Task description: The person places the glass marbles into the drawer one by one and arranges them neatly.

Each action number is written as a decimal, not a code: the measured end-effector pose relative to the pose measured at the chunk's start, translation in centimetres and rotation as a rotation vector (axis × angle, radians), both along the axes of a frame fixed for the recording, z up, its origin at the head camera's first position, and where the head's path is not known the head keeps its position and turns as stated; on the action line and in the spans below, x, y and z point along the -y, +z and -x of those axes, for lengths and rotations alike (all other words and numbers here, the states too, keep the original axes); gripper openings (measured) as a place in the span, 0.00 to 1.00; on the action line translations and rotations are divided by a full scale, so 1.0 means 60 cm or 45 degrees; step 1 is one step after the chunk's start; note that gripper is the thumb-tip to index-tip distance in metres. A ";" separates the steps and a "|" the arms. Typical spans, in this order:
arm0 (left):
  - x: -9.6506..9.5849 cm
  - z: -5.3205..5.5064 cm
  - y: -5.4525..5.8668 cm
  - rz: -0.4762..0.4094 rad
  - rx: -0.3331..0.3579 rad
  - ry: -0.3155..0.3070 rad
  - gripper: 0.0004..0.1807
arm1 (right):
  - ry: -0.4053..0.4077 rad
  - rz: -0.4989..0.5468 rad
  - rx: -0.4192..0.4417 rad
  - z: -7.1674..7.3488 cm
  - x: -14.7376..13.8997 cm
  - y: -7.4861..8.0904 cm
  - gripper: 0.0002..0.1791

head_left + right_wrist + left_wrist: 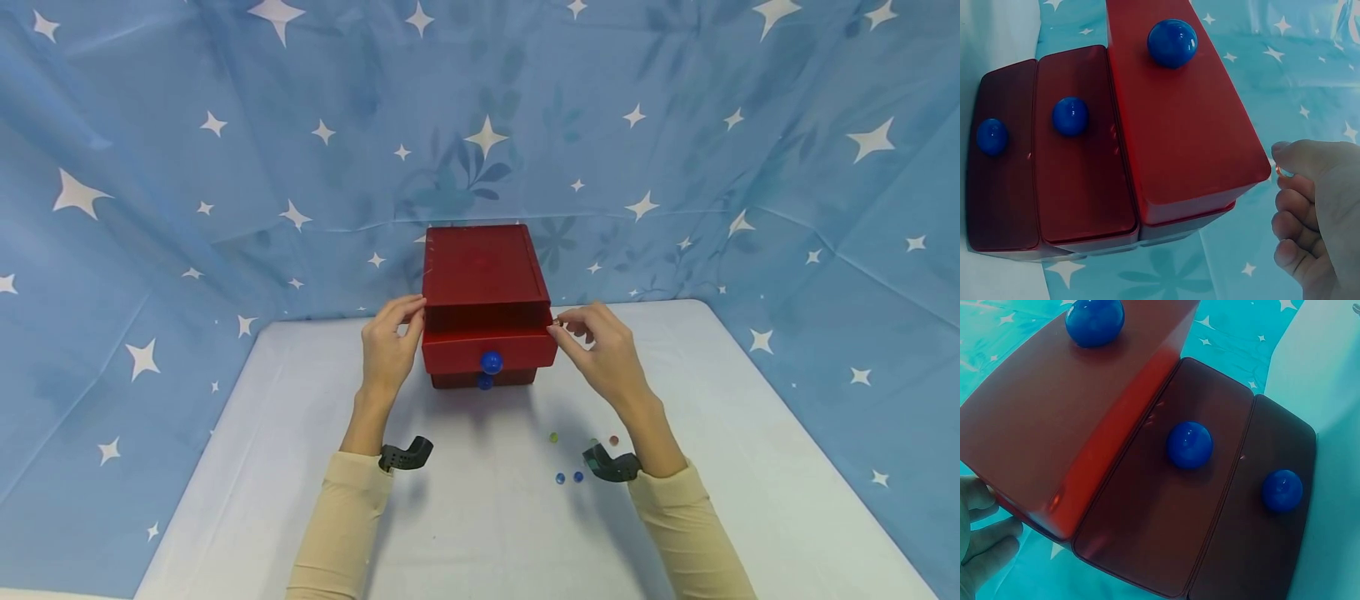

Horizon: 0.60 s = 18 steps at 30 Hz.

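A red drawer cabinet [483,267] stands on the white table, its top drawer [457,354] pulled out. Blue round knobs [1190,445] sit on the drawer fronts. My left hand [388,346] is at the cabinet's left side, its fingertips touching the side near the top drawer. Between thumb and index finger, my right hand [600,346] pinches a small clear-and-orange marble [1282,171], mostly covered by the fingers. That hand is just beside the right edge of the top drawer. The drawer's inside is dark, and its floor is hidden.
On the table in front of the cabinet lie loose marbles: a green one [553,437], a reddish one [614,441] and two blue ones [560,478]. Another greenish one [593,441] is partly hidden by the right wrist strap. A blue star-patterned cloth [322,167] hangs behind.
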<state>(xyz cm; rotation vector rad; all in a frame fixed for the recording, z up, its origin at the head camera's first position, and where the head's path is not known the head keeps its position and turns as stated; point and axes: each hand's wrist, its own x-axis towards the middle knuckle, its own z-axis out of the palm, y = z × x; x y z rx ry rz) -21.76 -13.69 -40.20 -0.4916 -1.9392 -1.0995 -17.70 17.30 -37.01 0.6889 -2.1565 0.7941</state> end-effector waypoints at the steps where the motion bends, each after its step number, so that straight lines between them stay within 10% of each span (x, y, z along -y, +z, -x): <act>1: 0.000 0.000 0.000 0.001 -0.004 -0.001 0.10 | -0.002 -0.004 0.006 0.001 0.001 0.001 0.13; 18: 0.002 0.003 -0.002 0.000 -0.024 -0.003 0.10 | 0.033 -0.027 0.052 0.015 0.010 0.003 0.13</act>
